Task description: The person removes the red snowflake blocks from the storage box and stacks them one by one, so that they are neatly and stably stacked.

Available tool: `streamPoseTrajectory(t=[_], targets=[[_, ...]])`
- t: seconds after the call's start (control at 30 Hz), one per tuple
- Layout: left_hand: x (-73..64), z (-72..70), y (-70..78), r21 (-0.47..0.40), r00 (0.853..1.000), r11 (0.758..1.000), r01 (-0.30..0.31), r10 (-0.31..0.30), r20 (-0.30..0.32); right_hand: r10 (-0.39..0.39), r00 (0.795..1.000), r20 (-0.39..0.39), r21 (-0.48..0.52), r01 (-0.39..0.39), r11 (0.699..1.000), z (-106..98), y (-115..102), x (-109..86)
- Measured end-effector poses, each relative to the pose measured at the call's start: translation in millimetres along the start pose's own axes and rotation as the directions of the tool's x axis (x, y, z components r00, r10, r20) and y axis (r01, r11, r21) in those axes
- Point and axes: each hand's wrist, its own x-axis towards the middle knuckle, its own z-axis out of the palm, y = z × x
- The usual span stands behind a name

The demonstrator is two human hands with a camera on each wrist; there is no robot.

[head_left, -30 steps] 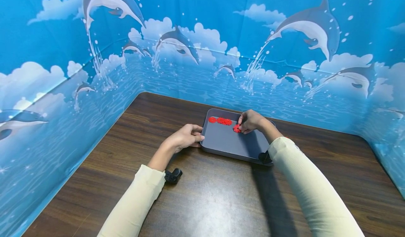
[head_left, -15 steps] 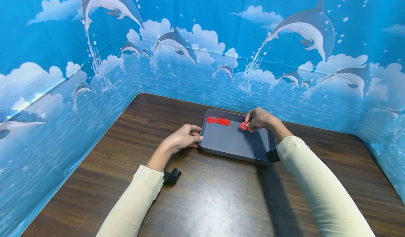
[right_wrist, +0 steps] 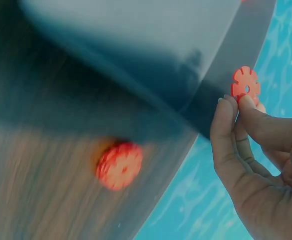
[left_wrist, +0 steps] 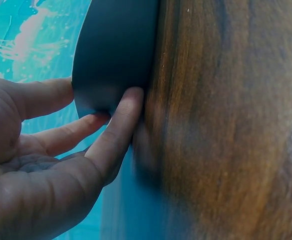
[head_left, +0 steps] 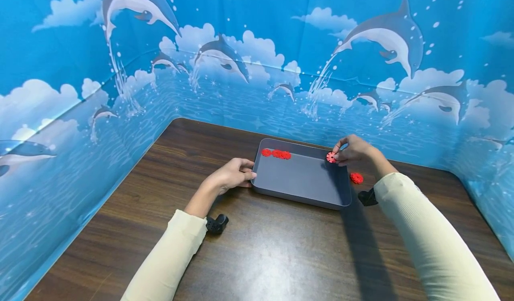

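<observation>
A shallow dark grey tray (head_left: 301, 176) lies on the wooden table. My left hand (head_left: 232, 175) holds its left wall at the rim, with fingertips against the outer side in the left wrist view. Between thumb and fingertips my right hand (head_left: 353, 150) pinches a red notched building disc (right_wrist: 245, 86). This disc has a small central hole and stands upright over the tray's far right corner. Inside the tray, a row of red notched discs (head_left: 282, 154) runs along the far left; several overlap. A small stack of red discs (right_wrist: 120, 166) lies on the table beside the tray's right wall.
The brown table (head_left: 257, 247) reaches to a blue dolphin-print curtain (head_left: 241, 95) at the back and sides. Each wrist carries a black camera (head_left: 217, 224). The tray stands near the table's far edge.
My right hand has lifted the disc from near the row and carried it rightward to the tray's far right corner. The stack on the right has come into sight. My left hand stays put.
</observation>
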Motion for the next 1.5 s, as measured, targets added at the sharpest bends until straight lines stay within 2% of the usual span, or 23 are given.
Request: streamPoseTrajectory(t=[0.33,0.57,0.97,1.27,1.5], targets=[[0.0,-1.3,0.3,0.021,1.0,1.0,0.006,-0.006,-0.007,0.054,0.998,-0.023,-0.028,-0.054,0.998,-21,34,-13.7],[-0.7,-1.6,0.9,0.013,1.0,1.0,0.006,-0.006,-0.003,0.123,0.992,0.008,0.046,-0.124,0.991,-25,52,-20.5],[-0.4,-1.7,1.8,0.018,1.0,1.0,0.013,-0.013,-0.007,0.215,0.973,0.087,0.066,-0.221,0.973,-29,65,-24.2],[1.4,-0.2,1.0,0.015,1.0,1.0,0.014,-0.014,-0.004,0.255,0.965,0.063,0.107,-0.26,0.96,-23,73,-25.1],[2.5,0.8,1.1,0.004,1.0,1.0,0.015,-0.015,-0.004,0.258,0.965,0.045,0.114,-0.261,0.959,-23,77,-25.9]])
